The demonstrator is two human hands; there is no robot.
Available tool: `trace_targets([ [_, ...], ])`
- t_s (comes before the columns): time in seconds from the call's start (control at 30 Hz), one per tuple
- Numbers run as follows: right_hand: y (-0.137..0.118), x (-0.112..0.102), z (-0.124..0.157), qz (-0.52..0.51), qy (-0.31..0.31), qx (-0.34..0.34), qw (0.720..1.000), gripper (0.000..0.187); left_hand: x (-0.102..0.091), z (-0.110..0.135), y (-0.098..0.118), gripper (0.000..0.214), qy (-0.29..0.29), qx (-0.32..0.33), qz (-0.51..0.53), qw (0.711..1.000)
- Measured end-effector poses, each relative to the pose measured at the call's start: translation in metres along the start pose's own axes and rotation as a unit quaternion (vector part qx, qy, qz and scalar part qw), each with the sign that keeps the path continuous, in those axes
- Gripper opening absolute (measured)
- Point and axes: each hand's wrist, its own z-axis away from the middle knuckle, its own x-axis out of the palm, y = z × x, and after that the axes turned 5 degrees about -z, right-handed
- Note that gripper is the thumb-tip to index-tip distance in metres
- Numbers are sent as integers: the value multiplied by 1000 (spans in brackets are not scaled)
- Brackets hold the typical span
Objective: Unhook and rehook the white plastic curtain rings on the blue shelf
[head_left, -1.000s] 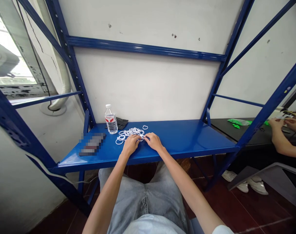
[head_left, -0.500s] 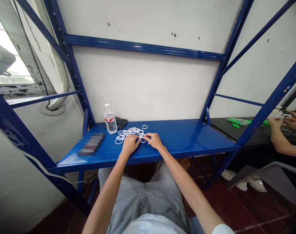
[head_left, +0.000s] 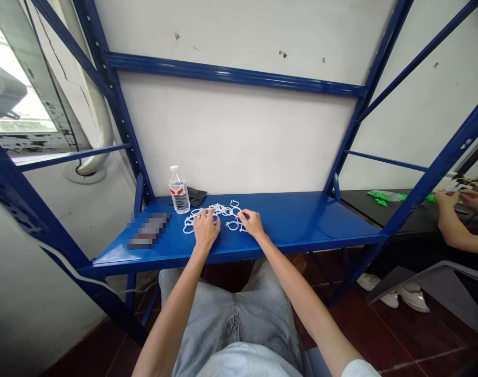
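A pile of several white plastic rings lies on the blue metal shelf, a little left of its middle. My left hand rests palm down on the near left part of the pile, fingers stretched over the rings. My right hand sits at the pile's right edge, its fingertips curled on a ring there. One ring lies flat between the two hands.
A water bottle stands left of the rings, with a dark cloth behind it. A blurred dark flat object lies at the shelf's left. Another person's hands work at a black table on the right.
Both hands have moved apart and a little forward into the pile. The rings are spread wider, and one ring now lies loose between the hands.
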Motion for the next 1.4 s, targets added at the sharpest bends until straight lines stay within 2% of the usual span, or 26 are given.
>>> trace_targets([
  [0.1, 0, 0, 0, 12, 10, 1, 1000, 40, -1, 0, 3, 34, -82, 178, 68, 978],
  [0.17, 1, 0, -1, 26, 14, -4, 1000, 40, 0, 0, 4, 29, -119, 217, 70, 966],
  [0.23, 2, -1, -1, 34, 17, -13, 999, 40, 2, 0, 4, 29, -113, 170, 37, 978],
  [0.33, 5, 0, -2, 15, 15, -8, 1000, 41, 5, 0, 2, 30, -73, 72, -9, 995],
  [0.4, 6, 1, -1, -25, -4, 11, 1000, 41, 5, 0, 1, 31, -52, 46, -8, 998],
  [0.53, 8, 3, 0, -115, -54, 41, 991, 43, 4, 0, 3, 33, -57, 119, 30, 991],
  [0.67, 5, 2, 2, -90, -69, 12, 994, 46, 4, 0, 4, 34, -81, 189, 50, 977],
  [0.9, -8, -3, 3, -23, -99, -31, 994, 56, 7, -1, 3, 34, -97, 174, 55, 979],
  [1.1, -8, 4, 3, 108, -114, -105, 982, 42, 9, -2, 2, 37, -96, 177, 62, 978],
  [1.27, -3, 7, 3, 79, -128, -87, 985, 32, 12, -1, 0, 36, -98, 174, 69, 977],
  [1.4, -1, 7, 5, 18, -104, -51, 993, 27, 12, 0, -1, 37, -106, 178, 71, 976],
])
